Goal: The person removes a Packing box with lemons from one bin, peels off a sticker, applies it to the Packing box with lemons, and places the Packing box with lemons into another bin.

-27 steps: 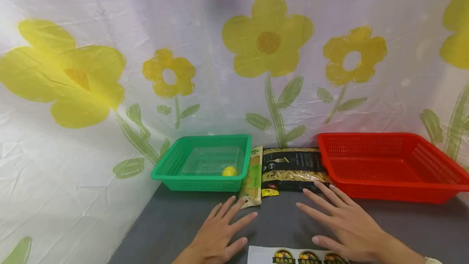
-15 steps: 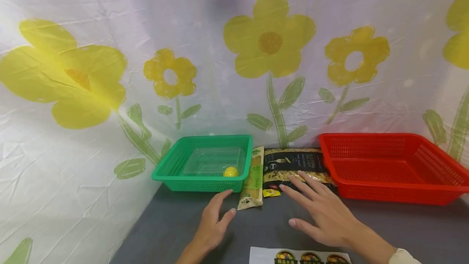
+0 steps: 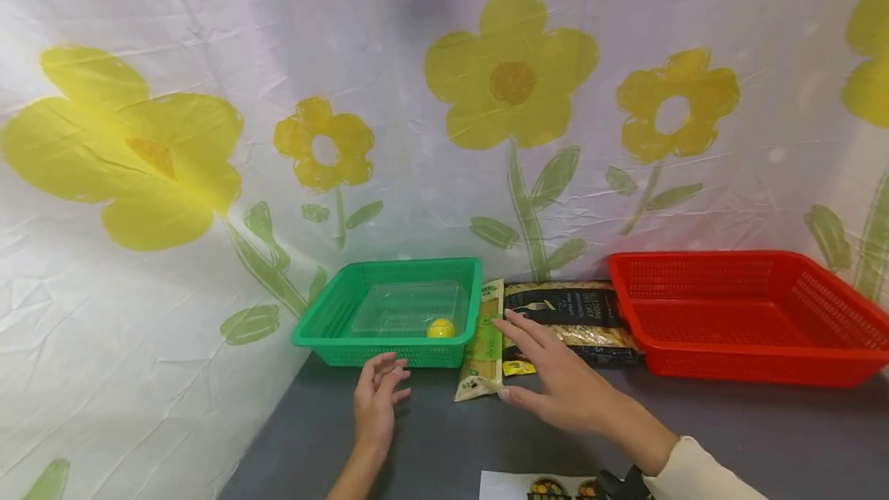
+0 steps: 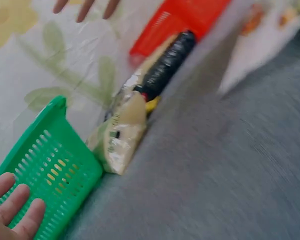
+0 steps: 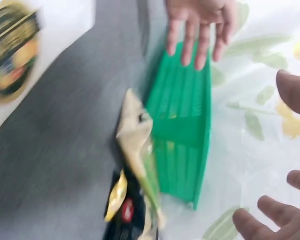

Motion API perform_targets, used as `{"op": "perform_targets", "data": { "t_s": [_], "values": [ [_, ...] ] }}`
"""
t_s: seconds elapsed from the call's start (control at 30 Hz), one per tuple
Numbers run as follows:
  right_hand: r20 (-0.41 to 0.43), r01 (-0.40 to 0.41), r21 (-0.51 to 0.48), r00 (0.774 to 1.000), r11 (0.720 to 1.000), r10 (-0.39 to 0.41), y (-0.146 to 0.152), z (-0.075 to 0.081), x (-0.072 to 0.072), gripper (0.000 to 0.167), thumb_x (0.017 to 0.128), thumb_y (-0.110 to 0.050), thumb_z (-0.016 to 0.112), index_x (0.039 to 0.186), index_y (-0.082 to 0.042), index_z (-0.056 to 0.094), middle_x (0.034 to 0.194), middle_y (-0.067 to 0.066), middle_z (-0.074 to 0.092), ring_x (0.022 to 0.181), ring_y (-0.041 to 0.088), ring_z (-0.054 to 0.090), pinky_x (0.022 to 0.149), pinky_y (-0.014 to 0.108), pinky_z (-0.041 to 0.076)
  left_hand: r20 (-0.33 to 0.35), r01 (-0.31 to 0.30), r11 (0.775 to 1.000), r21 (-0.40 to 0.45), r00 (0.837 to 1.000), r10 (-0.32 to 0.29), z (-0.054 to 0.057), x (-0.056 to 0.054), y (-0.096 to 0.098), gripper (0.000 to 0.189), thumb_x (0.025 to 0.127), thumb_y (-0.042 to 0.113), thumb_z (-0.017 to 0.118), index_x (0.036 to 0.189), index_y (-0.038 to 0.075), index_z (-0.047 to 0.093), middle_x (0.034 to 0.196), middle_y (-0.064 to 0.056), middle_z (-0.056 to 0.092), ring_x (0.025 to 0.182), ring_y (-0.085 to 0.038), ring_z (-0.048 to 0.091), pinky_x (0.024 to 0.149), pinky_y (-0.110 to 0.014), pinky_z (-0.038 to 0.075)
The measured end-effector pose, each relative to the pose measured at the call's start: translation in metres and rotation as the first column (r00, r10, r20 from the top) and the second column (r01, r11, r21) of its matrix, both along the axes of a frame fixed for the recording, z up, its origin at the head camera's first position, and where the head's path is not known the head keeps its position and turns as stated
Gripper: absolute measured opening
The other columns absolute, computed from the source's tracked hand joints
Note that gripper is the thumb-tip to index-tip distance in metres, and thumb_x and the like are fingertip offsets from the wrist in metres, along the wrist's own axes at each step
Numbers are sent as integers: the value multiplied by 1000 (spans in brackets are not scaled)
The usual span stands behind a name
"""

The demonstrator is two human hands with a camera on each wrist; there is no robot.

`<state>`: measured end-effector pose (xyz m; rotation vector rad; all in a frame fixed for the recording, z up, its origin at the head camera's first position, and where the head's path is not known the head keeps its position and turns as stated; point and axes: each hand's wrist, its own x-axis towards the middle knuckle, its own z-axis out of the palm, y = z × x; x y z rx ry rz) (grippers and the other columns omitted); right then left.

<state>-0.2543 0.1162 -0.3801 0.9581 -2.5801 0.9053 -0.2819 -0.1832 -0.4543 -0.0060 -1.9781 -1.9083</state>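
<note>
We saw the noodle packet [image 3: 484, 367] lying on the dark grey surface [image 3: 430, 438], just beside the right end of the green basket [image 3: 434, 353]. It was long and narrow, with a crimped cream end towards us, a bright green band across its middle and pale yellow strands showing through the wrapper. The basket was a glossy plastic green, pierced with rows of narrow slots below a smooth rim; in it we saw a clear tray [image 3: 396, 307] and a yellow ball [image 3: 441, 328], though we could not tell whether the ball sat inside the tray. The left hand [image 3: 375, 403] hung before the basket's front wall, its fingers loosely bent and apart; we could not tell whether they touched the plastic. The right hand [image 3: 559, 376] was held out near the packet, fingers extended and thumb spread well away. Beyond it we saw a black pasta bag [image 3: 600, 315] with a clear strip of pale pasta, a small yellow sachet [image 3: 518, 368] at its near edge, and the red basket [image 3: 750, 361] on the right.
</note>
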Motion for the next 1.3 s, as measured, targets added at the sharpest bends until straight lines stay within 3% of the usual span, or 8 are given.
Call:
{"op": "perform_targets", "data": {
  "t_s": [0.2, 0.37, 0.6, 0.93, 1.03, 1.1, 1.2, 1.3],
  "values": [
    [88, -21, -106, 996, 994, 30, -18, 4, -20, 82, 95, -46, 70, 161, -31, 25, 167, 1, 22, 152, 31, 26, 114, 65, 31, 33, -87, 982, 167, 996, 82, 4, -17, 7, 37, 108, 26, 49, 132, -2, 50, 121, -24, 66, 105, -36, 68, 80, -40, 61],
    [185, 1, -199, 982, 980, 37, -30, 4, -33, 76, 96, -41, 70, 159, -24, 30, 164, 5, 30, 148, 32, 34, 110, 61, 39, 65, -110, 951, 289, 993, 95, 3, -29, 10, 40, 108, 32, 48, 130, -2, 48, 116, -23, 64, 101, -33, 70, 82, -42, 61],
    [376, 14, -378, 916, 926, 139, -50, -4, -45, 69, 100, -27, 68, 159, -26, 31, 163, 8, 33, 146, 38, 37, 107, 58, 44, 83, -94, 822, 562, 995, 57, -7, -33, 0, 33, 109, 29, 46, 129, 3, 40, 112, -16, 58, 100, -27, 68, 93, -36, 57],
    [466, 141, -466, 878, 874, 107, -75, 1, -72, 71, 101, -27, 65, 160, -15, 28, 163, 13, 31, 147, 38, 35, 110, 58, 41, 59, -38, 702, 711, 998, -6, 2, -42, -9, 17, 110, 23, 44, 104, 9, 36, 104, -13, 51, 88, -29, 66, 95, -45, 56],
    [507, 187, -475, 857, 860, 94, -92, 5, -82, 75, 100, -30, 65, 161, -13, 25, 165, 15, 28, 149, 38, 31, 111, 58, 39, 70, -74, 691, 719, 997, 34, 8, -46, -11, 16, 110, 21, 41, 101, 10, 34, 103, -13, 47, 84, -28, 64, 94, -46, 56],
    [533, 238, -479, 844, 845, 64, -107, 9, -88, 78, 99, -32, 67, 161, -12, 25, 165, 15, 27, 149, 39, 31, 112, 59, 38, 69, -100, 702, 705, 995, 72, 12, -49, -12, 17, 110, 21, 39, 99, 10, 33, 104, -13, 45, 84, -27, 64, 95, -46, 56],
    [572, 332, -476, 820, 814, 1, -130, 13, -94, 81, 97, -34, 69, 161, -10, 24, 165, 16, 27, 148, 40, 31, 112, 61, 36, 58, -116, 712, 693, 993, 105, 11, -52, -13, 16, 110, 22, 39, 100, 10, 35, 108, -11, 42, 86, -25, 63, 96, -45, 55],
    [613, 407, -459, 788, 789, -50, -148, 13, -101, 85, 96, -34, 69, 161, -8, 22, 164, 18, 27, 146, 42, 33, 112, 62, 36, 59, -126, 698, 705, 991, 120, 8, -53, -11, 17, 110, 23, 39, 99, 10, 36, 110, -10, 39, 87, -24, 62, 94, -43, 56]
  ]
}}
